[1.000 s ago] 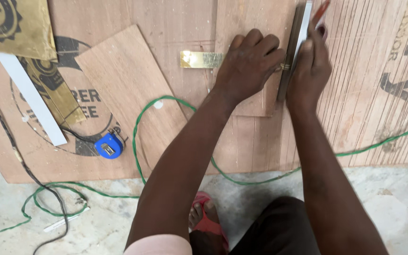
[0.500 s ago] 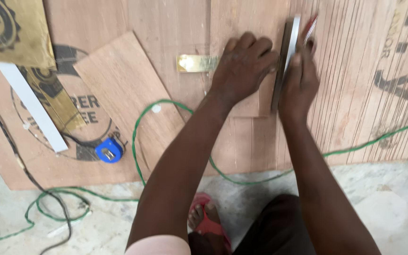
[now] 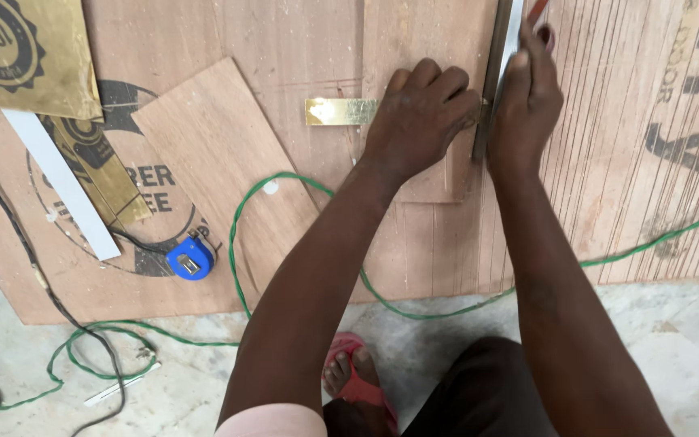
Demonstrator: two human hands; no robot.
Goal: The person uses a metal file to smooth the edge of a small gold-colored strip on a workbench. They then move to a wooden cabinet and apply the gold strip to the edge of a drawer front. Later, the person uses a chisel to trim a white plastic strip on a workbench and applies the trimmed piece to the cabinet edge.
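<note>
Kneeling, we press our left hand (image 3: 422, 117) flat on a gold metal strip (image 3: 340, 112) while our right hand (image 3: 527, 101) grips a long steel straightedge (image 3: 502, 48) on the plywood sheet (image 3: 285, 48), marking next.

Left hand (image 3: 422, 109) rests on the brass strip (image 3: 340, 112), atop the plywood sheet (image 3: 301, 48); right hand (image 3: 526, 101) just right of it, against the upright metal straightedge (image 3: 502, 48); tape measure (image 3: 190, 257) lies well left; cable (image 3: 240, 243) loops between.
</note>
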